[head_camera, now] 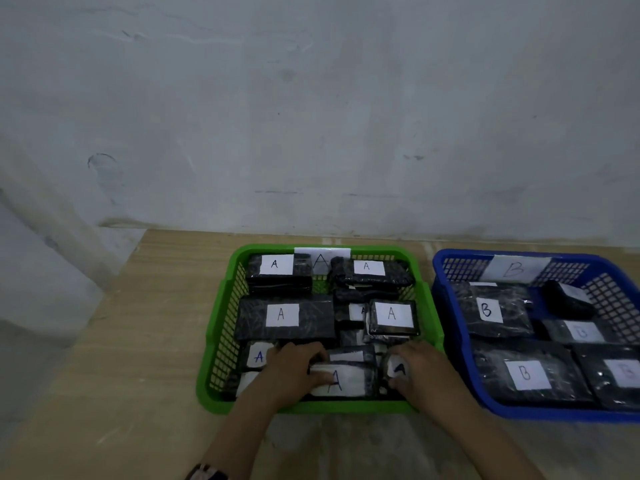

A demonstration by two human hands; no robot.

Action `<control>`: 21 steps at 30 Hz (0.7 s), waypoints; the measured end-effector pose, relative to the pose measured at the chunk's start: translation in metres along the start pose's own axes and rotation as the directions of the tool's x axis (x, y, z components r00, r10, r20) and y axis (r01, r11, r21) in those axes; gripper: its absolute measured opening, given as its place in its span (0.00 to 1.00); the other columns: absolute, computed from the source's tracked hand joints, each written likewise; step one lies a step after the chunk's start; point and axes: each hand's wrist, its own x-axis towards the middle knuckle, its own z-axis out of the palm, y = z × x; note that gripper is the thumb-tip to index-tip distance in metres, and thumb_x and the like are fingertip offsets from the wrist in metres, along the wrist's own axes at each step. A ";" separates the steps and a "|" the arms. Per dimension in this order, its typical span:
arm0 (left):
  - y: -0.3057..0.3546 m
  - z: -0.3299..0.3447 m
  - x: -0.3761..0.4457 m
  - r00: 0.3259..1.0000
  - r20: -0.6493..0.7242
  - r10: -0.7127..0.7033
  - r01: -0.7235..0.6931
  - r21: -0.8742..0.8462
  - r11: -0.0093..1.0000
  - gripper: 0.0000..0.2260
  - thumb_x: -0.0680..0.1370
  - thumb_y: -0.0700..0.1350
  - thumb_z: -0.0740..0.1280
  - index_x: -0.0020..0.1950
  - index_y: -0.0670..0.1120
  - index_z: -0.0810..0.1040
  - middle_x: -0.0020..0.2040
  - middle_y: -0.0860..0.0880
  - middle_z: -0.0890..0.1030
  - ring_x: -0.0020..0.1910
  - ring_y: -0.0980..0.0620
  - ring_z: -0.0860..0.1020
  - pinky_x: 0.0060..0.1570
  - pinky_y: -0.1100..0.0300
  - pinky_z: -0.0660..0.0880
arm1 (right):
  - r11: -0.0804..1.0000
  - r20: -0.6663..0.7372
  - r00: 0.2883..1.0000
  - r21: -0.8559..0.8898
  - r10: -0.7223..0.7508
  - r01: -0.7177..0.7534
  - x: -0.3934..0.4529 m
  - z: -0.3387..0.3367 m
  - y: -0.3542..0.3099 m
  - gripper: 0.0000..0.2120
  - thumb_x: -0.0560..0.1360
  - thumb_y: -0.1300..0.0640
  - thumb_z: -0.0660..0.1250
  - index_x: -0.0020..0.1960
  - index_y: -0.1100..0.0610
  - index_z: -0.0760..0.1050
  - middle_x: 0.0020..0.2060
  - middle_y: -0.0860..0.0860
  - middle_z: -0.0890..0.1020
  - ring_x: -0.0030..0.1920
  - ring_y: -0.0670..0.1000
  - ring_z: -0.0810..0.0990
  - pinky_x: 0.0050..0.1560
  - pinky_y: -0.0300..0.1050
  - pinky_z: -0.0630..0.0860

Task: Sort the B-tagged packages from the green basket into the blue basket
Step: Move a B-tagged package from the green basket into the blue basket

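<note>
- Our left hand (294,365) lay palm down in the near part of the green basket (221,341), fingers curled over the left end of a black-wrapped package with a white A tag (341,379); it pressed on the package, but we could not tell whether it truly gripped it.
- Our right hand (420,370) cupped a smaller A-tagged package (398,370) just beside, at 3 o'clock of the first; fingers closed round it.
- Every tag we could read in the green basket showed A; no B-tagged package was visible there, though some could lie underneath.
- The blue basket (450,327), at 3 o'clock of the green one, held several black packages, the B-tagged packages (491,311) among them.
- We judged the packages light, softly padded and slippery in their glossy wrap; best taken by the long edges, thumb opposite fingers.
- Both baskets sat on a pale wooden table (121,341); a bare grey wall (311,116) rose at 12 o'clock.
- A dark watch strap (206,474) showed on the left wrist.
</note>
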 end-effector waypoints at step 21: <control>-0.013 -0.034 -0.010 0.861 -0.469 -0.195 -0.101 -0.534 0.839 0.08 0.77 0.44 0.62 0.55 0.44 0.72 0.47 0.47 0.75 0.43 0.52 0.73 0.35 0.68 0.67 | 0.987 0.046 0.986 0.011 -0.158 0.158 0.024 0.011 -0.030 0.19 0.74 0.55 0.64 0.65 0.54 0.69 0.63 0.52 0.74 0.63 0.51 0.66 0.63 0.42 0.63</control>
